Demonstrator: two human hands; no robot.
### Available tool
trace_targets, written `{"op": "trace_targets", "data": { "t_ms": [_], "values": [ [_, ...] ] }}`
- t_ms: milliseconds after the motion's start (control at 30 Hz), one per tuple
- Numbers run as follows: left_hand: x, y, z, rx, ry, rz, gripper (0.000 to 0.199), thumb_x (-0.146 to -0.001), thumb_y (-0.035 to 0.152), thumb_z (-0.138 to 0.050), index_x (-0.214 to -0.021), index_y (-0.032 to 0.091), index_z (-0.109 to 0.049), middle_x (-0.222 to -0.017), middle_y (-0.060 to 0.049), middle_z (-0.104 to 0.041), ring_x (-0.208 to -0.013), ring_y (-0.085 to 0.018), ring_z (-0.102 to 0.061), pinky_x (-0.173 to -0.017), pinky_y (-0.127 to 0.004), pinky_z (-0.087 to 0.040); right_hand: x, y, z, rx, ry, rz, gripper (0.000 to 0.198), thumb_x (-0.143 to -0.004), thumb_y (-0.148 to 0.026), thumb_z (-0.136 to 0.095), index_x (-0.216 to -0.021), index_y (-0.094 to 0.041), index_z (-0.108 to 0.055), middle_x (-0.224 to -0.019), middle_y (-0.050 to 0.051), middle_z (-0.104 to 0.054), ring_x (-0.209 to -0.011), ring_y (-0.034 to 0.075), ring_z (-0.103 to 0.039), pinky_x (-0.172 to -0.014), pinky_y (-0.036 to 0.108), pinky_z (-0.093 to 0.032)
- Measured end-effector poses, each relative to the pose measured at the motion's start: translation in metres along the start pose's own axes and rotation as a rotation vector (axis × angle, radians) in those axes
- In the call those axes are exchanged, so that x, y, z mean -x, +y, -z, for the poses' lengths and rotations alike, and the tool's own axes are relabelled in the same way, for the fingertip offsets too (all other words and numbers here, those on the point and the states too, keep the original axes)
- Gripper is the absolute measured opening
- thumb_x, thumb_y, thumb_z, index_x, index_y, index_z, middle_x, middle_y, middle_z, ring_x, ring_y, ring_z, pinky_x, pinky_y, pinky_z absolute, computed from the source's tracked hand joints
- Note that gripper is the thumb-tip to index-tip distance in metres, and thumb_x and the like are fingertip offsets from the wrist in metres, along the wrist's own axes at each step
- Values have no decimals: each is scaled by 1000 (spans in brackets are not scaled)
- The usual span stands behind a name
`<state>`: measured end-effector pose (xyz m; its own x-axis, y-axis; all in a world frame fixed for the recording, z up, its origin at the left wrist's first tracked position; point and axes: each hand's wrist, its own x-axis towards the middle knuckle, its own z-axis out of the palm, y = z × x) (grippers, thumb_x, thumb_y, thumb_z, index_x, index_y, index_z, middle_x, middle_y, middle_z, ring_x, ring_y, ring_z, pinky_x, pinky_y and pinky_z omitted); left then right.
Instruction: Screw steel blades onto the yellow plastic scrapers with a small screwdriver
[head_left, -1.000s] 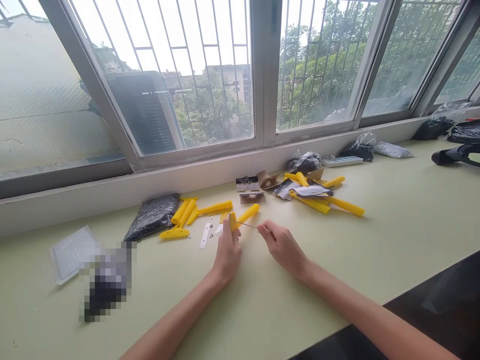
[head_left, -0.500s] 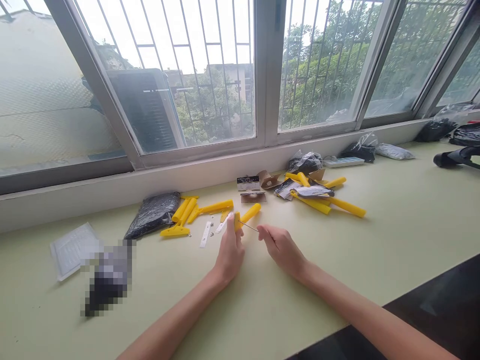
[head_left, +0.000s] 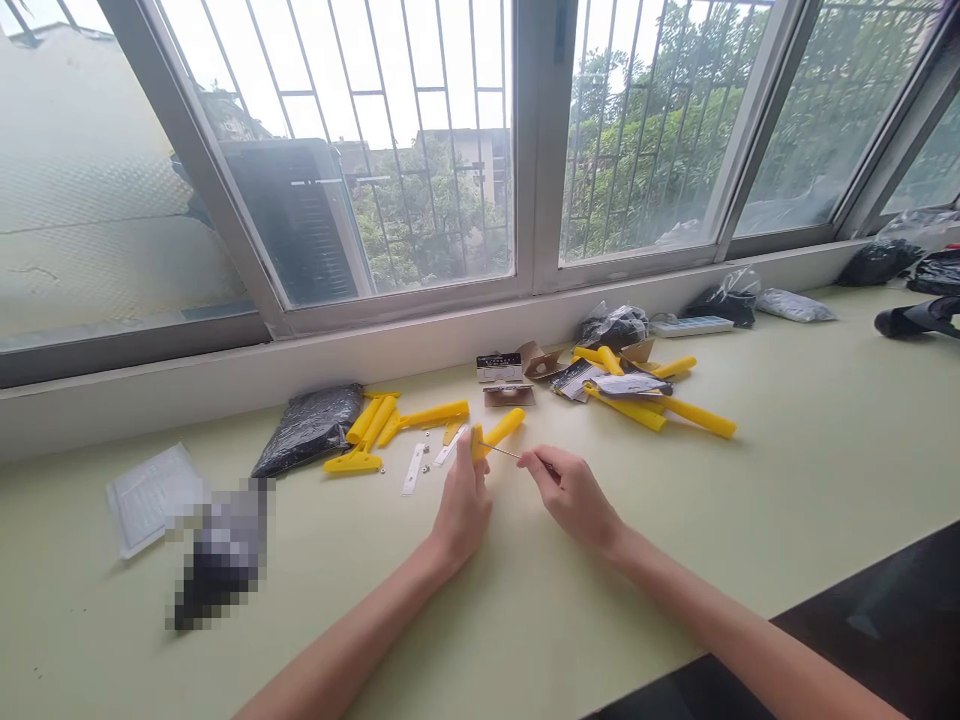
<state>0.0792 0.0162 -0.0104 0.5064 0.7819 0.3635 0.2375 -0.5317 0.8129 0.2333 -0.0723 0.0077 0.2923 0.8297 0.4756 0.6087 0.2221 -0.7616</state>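
Both bare forearms (head_left: 360,622) converge forward; the left hand (head_left: 462,498) grips upright, and the right hand (head_left: 574,495) curls in a pinch.

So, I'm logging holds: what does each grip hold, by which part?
Left grip: yellow tool, by its head; right grip: thin metal rod, by its right end.

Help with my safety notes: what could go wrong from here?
The thin metal rod in the right hand might slip off the yellow tool and jab the left hand gripping it. The small metal pieces lie loose beside a white strip, so a nudge from the left hand could scatter them.
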Motion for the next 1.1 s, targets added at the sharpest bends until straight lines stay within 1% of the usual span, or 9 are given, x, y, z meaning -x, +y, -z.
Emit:
{"op": "trace_targets", "data": {
  "t_ms": [133, 333, 400, 500, 567, 767, 867, 1000, 1100],
  "values": [
    [0, 1, 1, -29, -18, 6, 32, -97, 16, -37, -127, 28, -34, -88, 1, -47, -74, -16, -43, -69, -27, -36, 0, 4, 1, 8, 11, 52, 24, -101, -35, -51, -84, -20, -60, -77, 2, -60, -66, 16, -51, -59, 28, -39],
    [0, 1, 1, -47, -12, 3, 31, -98, 16, -32, -126, 28, -33, -89, 1, -47, -77, -16, -42, -70, -27, -37, 1, 6, -1, 58, 80, 192, 17, -102, -32, -50, -90, -22, -55, -84, 3, -58, -75, 18, -54, -67, 30, -43],
    [0, 1, 1, -45, -8, -1, 30, -98, 16, -33, -126, 27, -33, -89, 1, -47, -77, -16, -42, -71, -27, -38, 1, 3, -1, 80, 64, 168, 20, -104, -33, -47, -91, -21, -57, -86, 5, -60, -76, 18, -55, -68, 31, -44],
    [0, 0, 1, -39, -11, -9, 28, -98, 15, -34, -124, 27, -34, -89, 1, -47, -77, -16, -42, -71, -27, -38, 0, 2, 0, 111, -7, 111, 32, -106, -33, -41, -79, -21, -54, -76, 3, -58, -67, 17, -53, -65, 31, -42],
    [0, 0, 0, -37, -7, -10, 27, -97, 14, -35, -121, 26, -35, -88, 1, -47, -77, -15, -42, -71, -27, -37, 1, 5, 1, 118, -37, 121, 32, -105, -33, -43, -76, -21, -51, -73, 1, -57, -64, 16, -51, -62, 30, -41],
    [0, 1, 0, -36, -8, 9, 29, -97, 13, -33, -124, 27, -34, -88, 1, -47, -76, -16, -42, -69, -27, -36, 5, 10, 0, 196, 80, 181, 22, -102, -37, -53, -86, -22, -59, -83, 1, -62, -63, 13, -52, -60, 27, -40],
    [0, 1, 0, -23, -5, 13, 29, -98, 14, -33, -124, 26, -34, -87, 1, -47, -76, -16, -42, -69, -27, -36, 6, 4, 0, 172, 59, 142, 23, -103, -40, -49, -93, -22, -61, -80, 1, -64, -65, 14, -55, -60, 27, -41],
    [0, 0, 0, -10, 0, 24, 27, -98, 15, -35, -122, 25, -35, -86, 1, -47, -73, -15, -42, -66, -27, -35, 5, 1, 1, 178, 41, 114, 36, -107, -36, -37, -78, -21, -52, -70, 1, -55, -61, 16, -50, -59, 30, -40],
    [0, 2, 0, 3, -2, 41, 41, -97, 15, -36, -136, 27, -29, -86, 1, -47, -73, -15, -44, -67, -27, -36, 4, 6, 1, 161, 44, 135, 28, -106, -34, -41, -82, -22, -50, -78, 2, -55, -65, 16, -51, -61, 30, -41]
  ]
}}
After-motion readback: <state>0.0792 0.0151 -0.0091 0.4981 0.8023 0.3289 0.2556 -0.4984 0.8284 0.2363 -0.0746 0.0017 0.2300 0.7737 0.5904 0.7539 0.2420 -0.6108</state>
